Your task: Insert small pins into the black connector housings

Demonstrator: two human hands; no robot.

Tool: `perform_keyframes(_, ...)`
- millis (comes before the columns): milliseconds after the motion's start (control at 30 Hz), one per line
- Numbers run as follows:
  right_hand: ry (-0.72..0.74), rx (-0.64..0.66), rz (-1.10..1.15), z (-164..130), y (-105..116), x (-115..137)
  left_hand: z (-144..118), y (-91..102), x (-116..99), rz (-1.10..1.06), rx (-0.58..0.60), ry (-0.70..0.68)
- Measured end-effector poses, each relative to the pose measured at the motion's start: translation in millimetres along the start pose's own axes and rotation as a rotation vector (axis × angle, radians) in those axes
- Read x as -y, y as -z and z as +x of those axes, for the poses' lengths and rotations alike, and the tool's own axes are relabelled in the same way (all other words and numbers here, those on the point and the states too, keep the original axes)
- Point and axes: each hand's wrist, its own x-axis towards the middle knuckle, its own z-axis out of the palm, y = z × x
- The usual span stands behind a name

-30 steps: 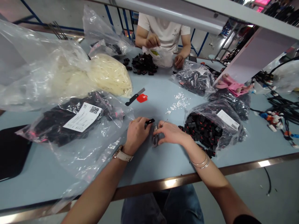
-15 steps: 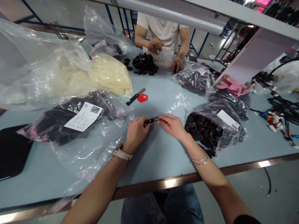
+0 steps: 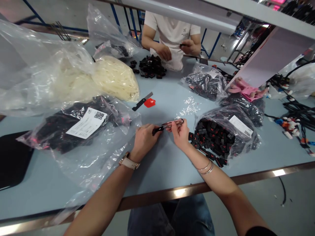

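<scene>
Between the fingertips of my left hand (image 3: 145, 137) is a small black plastic connector (image 3: 157, 129), held just above the table. My right hand (image 3: 180, 133) grips a slim, pointed, tweezers-like metal tool (image 3: 169, 124), its tip at the connector's right end. Whether the tip enters the connector is too small to tell. Small white pieces (image 3: 189, 106) lie scattered beyond my right hand. To its right, black connectors with red parts (image 3: 214, 137) spill from an open clear bag (image 3: 242, 139). A red patch (image 3: 149, 103) lies beside a black-handled blade (image 3: 142, 101).
Bags of black parts (image 3: 66, 124) and cream-coloured strips (image 3: 118, 78) fill the left side. Across the table a co-worker (image 3: 172, 36) handles a black part behind a pile of black parts (image 3: 152, 66). Pink gloves (image 3: 246, 90) and cables (image 3: 300, 111) lie at right.
My right hand has turned more upright and shifted slightly, showing more of the metal tool. My left hand stays nearly still. The co-worker's hand has risen from the table with a black part.
</scene>
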Motion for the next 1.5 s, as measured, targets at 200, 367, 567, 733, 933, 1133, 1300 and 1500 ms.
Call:
perform_keyframes(200, 0.007, 0.096, -0.095, -4.3, -2.0, -2.3, -0.5, -2.7, 2.4, 0.014, 0.008, -0.017)
perform_keyframes(367, 0.001, 0.097, -0.173, -4.5, -1.1, -4.2, -0.1, -3.9, 5.1, 0.0, 0.017, -0.009)
perform_keyframes(567, -0.001, 0.118, -0.204, -4.0, -0.8, -4.2, 0.7, -0.7, 2.3, -0.026, 0.036, 0.006)
perform_keyframes(733, -0.011, 0.122, -0.195, -4.4, -0.8, -4.7, 1.3, 0.0, 2.3, -0.018, 0.041, 0.01)
perform_keyframes(933, -0.015, 0.114, -0.208, -4.3, -0.7, -6.5, 1.5, -1.8, 3.9, -0.026, 0.035, 0.014)
perform_keyframes(1133, -0.024, 0.127, -0.213, -3.8, -1.5, -5.3, 1.0, -3.6, 4.2, -0.068, 0.015, 0.01)
perform_keyframes(1300, -0.009, 0.133, -0.236, -3.3, -1.9, -3.2, 1.3, -1.0, 1.1, -0.108, 0.025, 0.102)
perform_keyframes(1500, 0.031, 0.142, -0.323, -3.1, -1.4, -2.2, 1.4, -0.8, 0.7, -0.189, -0.018, 0.157)
